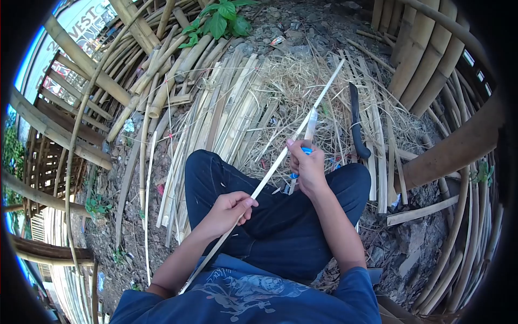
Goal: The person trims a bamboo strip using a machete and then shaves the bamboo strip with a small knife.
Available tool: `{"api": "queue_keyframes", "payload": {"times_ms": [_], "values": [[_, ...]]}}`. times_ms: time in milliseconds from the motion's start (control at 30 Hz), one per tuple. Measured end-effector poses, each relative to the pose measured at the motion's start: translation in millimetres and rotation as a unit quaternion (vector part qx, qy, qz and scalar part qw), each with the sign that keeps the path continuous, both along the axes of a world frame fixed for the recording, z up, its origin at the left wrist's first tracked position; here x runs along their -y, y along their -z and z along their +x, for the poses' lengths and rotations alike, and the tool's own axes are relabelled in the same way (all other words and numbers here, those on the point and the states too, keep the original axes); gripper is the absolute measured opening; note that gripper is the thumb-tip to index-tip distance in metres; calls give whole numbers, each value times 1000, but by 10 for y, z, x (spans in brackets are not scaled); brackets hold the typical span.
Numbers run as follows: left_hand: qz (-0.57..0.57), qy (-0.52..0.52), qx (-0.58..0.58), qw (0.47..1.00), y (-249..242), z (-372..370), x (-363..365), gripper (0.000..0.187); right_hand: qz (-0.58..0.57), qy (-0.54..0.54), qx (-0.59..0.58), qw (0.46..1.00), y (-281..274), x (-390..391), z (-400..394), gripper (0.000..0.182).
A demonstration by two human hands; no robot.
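Observation:
A long pale bamboo strip [274, 167] runs slantwise from beside my torso up past both hands. My left hand [233, 209] is closed round its lower part, thumb on top. In my right hand [307, 163] is a knife [311, 125] with a blue-marked handle, the fingers wrapped round it. Its blade points away from me and lies against the strip, and the right thumb rests right by the strip. Beyond the knife lies a heap of thin bamboo shavings [297, 81]. Both hands are over my crossed legs in dark trousers.
Many split bamboo slats [216, 113] lie side by side ahead and left. A dark curved-handled machete [356, 121] rests on slats at the right. Thick bamboo poles [448, 146] stand at the right, more poles [81, 67] at the left. A leafy plant [218, 21] grows at the back.

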State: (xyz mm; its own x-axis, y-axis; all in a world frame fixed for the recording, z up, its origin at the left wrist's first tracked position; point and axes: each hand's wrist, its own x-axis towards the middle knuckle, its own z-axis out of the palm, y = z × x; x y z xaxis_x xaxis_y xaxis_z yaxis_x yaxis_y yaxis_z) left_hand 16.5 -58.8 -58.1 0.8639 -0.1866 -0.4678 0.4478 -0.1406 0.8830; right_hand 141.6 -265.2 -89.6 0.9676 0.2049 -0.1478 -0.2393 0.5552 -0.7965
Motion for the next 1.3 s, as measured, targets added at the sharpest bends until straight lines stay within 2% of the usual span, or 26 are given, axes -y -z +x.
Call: {"api": "queue_keyframes", "payload": {"times_ms": [67, 100, 133, 167, 200, 267, 300, 333, 400, 433, 467, 533, 567, 600, 633, 667, 700, 733, 800, 833, 900, 967, 1000, 1133, 1200, 1300], "values": [[-22, -24, 8, 999, 103, 39, -71, 20, -66, -4, -11, 998, 34, 22, 65, 19], [52, -41, 60, 996, 131, 82, -139, 21, -197, 82, 79, 974, 132, 27, 121, 17], [126, -59, 112, 984, 158, 128, -219, 22, -322, 164, 167, 918, 199, 31, 174, 20], [217, -65, 204, 952, 199, 172, -303, 24, -431, 253, 266, 825, 227, 84, 200, 38], [216, -66, 207, 952, 119, 218, -364, 24, -431, 254, 268, 823, 148, 172, 237, 38], [349, -36, 259, 900, -124, 314, -491, 24, -596, 201, 466, 621, -29, 327, 277, 53], [390, -16, 275, 879, -218, 359, -568, 22, -611, 219, 471, 598, -35, 312, 301, 65], [388, -16, 277, 879, -311, 410, -636, 22, -613, 220, 471, 596, -25, 317, 322, 65], [441, 59, 390, 806, -503, 538, -770, 20, -655, 216, 501, 523, -14, 335, 365, 60], [450, 83, 408, 790, -605, 623, -837, 16, -659, 217, 492, 526, -35, 314, 352, 51], [450, 77, 409, 790, -723, 715, -861, 16, -658, 216, 497, 523, -46, 279, 342, 51], [570, 85, 518, 632, -967, 873, -879, 11, -652, 240, 474, 542, -53, 197, 348, 41], [569, 83, 522, 630, -1063, 908, -848, 11, -652, 240, 433, 574, -31, 149, 354, 30], [566, -10, 622, 541, -1152, 954, -786, 10, -653, 246, 434, 570, 4, 98, 384, 30], [548, -103, 705, 437, -1204, 1000, -716, 9, -612, 255, 395, 636, 40, 40, 420, 24], [545, -106, 710, 434, -1043, 1045, -666, 9, -565, 262, 355, 697, 35, -21, 440, 20], [365, -213, 702, 573, -705, 1096, -618, 12, -525, 229, 303, 762, -27, -86, 428, 16], [162, -303, 652, 676, -475, 1133, -539, 17, -524, 234, 310, 758, -87, -155, 412, 16], [112, -240, 448, 854, -359, 1197, -203, 23, -448, 172, 214, 851, -204, -303, 375, 21], [83, -212, 410, 883, -379, 1243, -32, 23, -449, 172, 222, 848, -291, -368, 342, 21], [53, -186, 371, 908, -344, 1338, 179, 23, -361, 96, 176, 911, -420, -478, 244, 27], [-54, -94, 350, 930, -175, 1468, 269, 24, -338, 81, 168, 922, -368, -553, 161, 27], [-53, -92, 354, 929, -226, 1467, 290, 24, -312, 70, 159, 934, -328, -564, 143, 28], [-63, -138, 346, 926, -371, 1513, 261, 21, -285, 102, 241, 922, -264, -270, 138, 31], [-82, -134, 260, 953, -444, 1458, 201, 20, -306, 91, 241, 917, -148, -88, 206, 36], [-118, -113, 191, 968, -409, 1267, 219, 21, -416, 151, 327, 835, -189, -50, 266, 36]]}}
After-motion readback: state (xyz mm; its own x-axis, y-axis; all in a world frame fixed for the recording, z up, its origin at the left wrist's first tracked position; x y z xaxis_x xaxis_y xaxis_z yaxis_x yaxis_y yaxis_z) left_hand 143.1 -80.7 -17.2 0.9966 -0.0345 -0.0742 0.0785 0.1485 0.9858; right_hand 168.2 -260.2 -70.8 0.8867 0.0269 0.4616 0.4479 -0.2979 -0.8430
